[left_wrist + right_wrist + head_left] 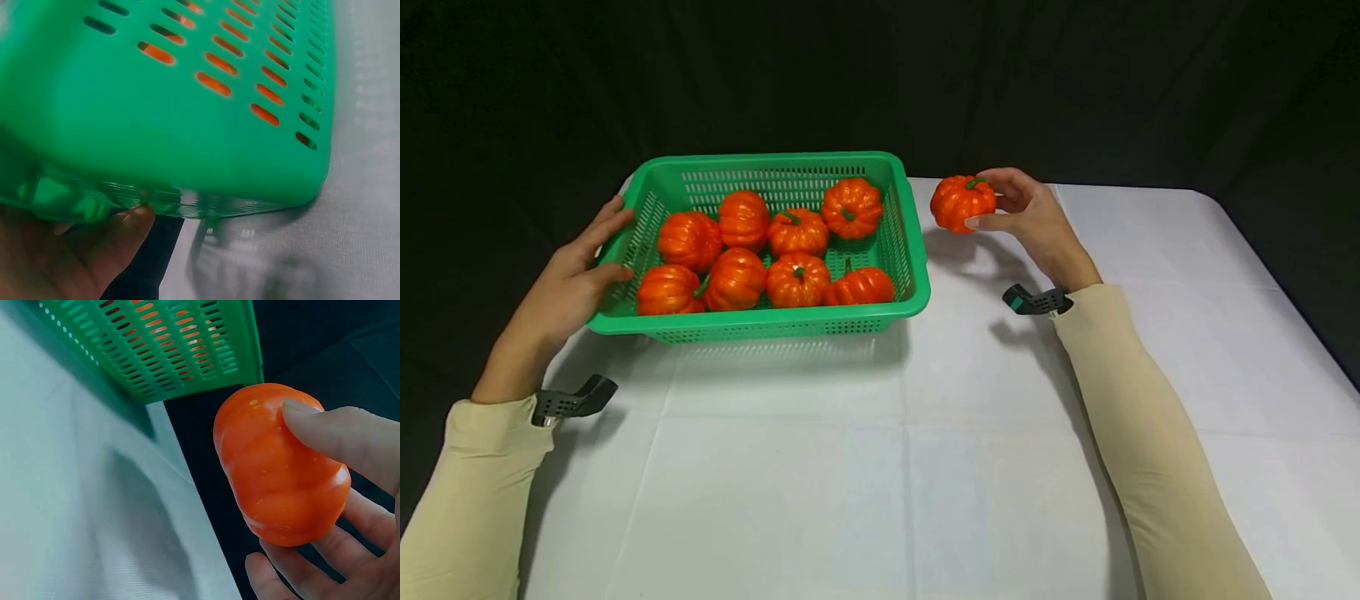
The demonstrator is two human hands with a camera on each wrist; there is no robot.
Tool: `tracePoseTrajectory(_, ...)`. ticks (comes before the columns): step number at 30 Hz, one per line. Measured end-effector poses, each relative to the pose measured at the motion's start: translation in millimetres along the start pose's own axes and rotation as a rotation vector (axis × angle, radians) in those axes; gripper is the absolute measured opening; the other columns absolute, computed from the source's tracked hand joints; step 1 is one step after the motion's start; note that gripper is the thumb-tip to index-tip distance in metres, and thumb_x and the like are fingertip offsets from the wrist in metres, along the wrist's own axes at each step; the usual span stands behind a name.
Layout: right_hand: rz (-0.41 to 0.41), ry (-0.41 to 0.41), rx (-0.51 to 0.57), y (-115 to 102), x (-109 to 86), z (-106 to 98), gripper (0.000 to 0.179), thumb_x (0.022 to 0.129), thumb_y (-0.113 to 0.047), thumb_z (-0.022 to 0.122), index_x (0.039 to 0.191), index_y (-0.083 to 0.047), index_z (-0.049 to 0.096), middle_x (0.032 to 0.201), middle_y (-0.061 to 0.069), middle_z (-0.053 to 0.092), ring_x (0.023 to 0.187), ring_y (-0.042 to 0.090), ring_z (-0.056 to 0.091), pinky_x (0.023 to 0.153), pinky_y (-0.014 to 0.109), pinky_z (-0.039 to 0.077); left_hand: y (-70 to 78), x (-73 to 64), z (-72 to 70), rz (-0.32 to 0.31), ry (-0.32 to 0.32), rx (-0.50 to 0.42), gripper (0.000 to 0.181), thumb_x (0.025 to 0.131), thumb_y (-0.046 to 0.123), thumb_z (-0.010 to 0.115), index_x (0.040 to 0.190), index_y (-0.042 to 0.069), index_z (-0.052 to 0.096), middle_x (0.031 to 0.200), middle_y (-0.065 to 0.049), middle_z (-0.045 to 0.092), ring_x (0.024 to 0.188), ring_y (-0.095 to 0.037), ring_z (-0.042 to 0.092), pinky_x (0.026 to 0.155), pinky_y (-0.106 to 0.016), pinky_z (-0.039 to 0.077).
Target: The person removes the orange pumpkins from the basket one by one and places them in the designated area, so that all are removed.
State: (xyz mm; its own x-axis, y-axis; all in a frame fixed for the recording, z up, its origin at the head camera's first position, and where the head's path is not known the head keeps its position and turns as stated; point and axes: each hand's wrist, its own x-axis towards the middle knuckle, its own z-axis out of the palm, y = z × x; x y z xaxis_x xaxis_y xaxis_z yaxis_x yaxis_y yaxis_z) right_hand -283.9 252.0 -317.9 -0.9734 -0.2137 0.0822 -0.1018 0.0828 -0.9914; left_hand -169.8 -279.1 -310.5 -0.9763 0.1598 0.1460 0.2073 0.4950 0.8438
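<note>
In the head view, my right hand holds a small orange-red pumpkin with a green stem, to the right of the basket. Its shadow falls on the white cloth beneath. From the right wrist, the thumb presses one side of this glossy, ribbed pumpkin and the fingers lie along the other. At the left end of a green plastic basket, my left hand rests on the rim with fingers fairly straight. The left wrist view shows a fingertip against the slotted basket; the other fingers are partly hidden.
Several similar pumpkins lie inside the basket, some with stems up and some on their sides. A white cloth covers the table, whose back edge meets a black backdrop. Each wrist carries a small black camera mount.
</note>
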Motion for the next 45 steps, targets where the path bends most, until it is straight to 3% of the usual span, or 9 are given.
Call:
tracePoseTrajectory(11,0.031,0.029,-0.126,14.7,5.2,2.5,0.06,0.073,-0.008,0.079,0.127,-0.016,0.053,0.13,0.004,0.052,0.115,0.026,0.046,0.09,0.028,0.045,-2.8,1.6,-1.2,-0.008,-0.013,0.005,0.06,0.093,0.001,0.042,0.149,0.013,0.024,0.153,0.017,0.006,0.136,-0.004,0.002,0.109,-0.039,-0.002)
tracePoseTrajectory(20,0.08,0.016,-0.302,31.0,9.5,0.1,0.059,0.076,-0.014,0.078,0.128,-0.017,0.051,0.13,0.001,0.052,0.115,0.024,0.048,0.098,0.037,0.038,-2.8,0.5,-3.8,-0.014,-0.031,-0.008,0.059,0.094,0.002,0.042,0.149,0.016,0.024,0.154,0.015,0.005,0.138,-0.008,0.001,0.109,-0.044,-0.003)
tracePoseTrajectory(26,0.099,0.027,-0.378,30.1,11.1,2.4,0.061,0.076,-0.015,0.078,0.129,-0.017,0.048,0.132,0.0,0.05,0.119,0.023,0.045,0.1,0.04,0.035,-3.0,0.6,-4.2,-0.008,-0.036,-0.003,0.058,0.095,0.002,0.042,0.149,0.015,0.025,0.154,0.015,0.006,0.138,-0.008,0.001,0.109,-0.046,-0.003)
tracePoseTrajectory(30,0.073,0.056,-0.431,17.5,9.9,5.6,0.062,0.075,-0.016,0.078,0.13,-0.017,0.048,0.134,-0.001,0.047,0.125,0.021,0.039,0.102,0.041,0.033,-3.1,0.7,-3.9,-0.017,-0.037,0.006,0.058,0.095,0.003,0.042,0.149,0.015,0.025,0.154,0.015,0.005,0.138,-0.008,0.0,0.108,-0.048,-0.003)
tracePoseTrajectory(35,-0.1,0.061,-0.436,-16.4,6.2,22.0,0.056,0.077,-0.013,0.076,0.128,-0.019,0.053,0.133,-0.003,0.048,0.126,0.02,0.039,0.104,0.04,0.03,-2.8,-0.1,-5.3,-0.032,-0.04,0.022,0.057,0.096,0.005,0.042,0.149,0.016,0.025,0.153,0.016,0.005,0.138,-0.009,-0.001,0.107,-0.051,-0.003)
tracePoseTrajectory(39,-0.207,-0.051,-0.398,-52.3,2.7,49.3,0.054,0.078,-0.009,0.073,0.128,-0.013,0.054,0.131,0.0,0.051,0.122,0.022,0.044,0.103,0.04,0.032,-3.7,-0.8,-6.1,-0.034,-0.035,0.032,0.057,0.096,0.006,0.042,0.149,0.018,0.025,0.153,0.018,0.005,0.138,-0.009,-0.001,0.107,-0.052,-0.003)
tracePoseTrajectory(45,-0.244,-0.275,-0.397,-82.5,9.2,85.9,0.058,0.08,-0.006,0.072,0.133,-0.006,0.049,0.134,0.007,0.048,0.123,0.025,0.044,0.104,0.035,0.03,-5.3,0.8,-4.4,-0.015,-0.04,0.04,0.057,0.096,0.005,0.042,0.149,0.016,0.025,0.153,0.016,0.004,0.138,-0.008,-0.001,0.108,-0.049,-0.003)
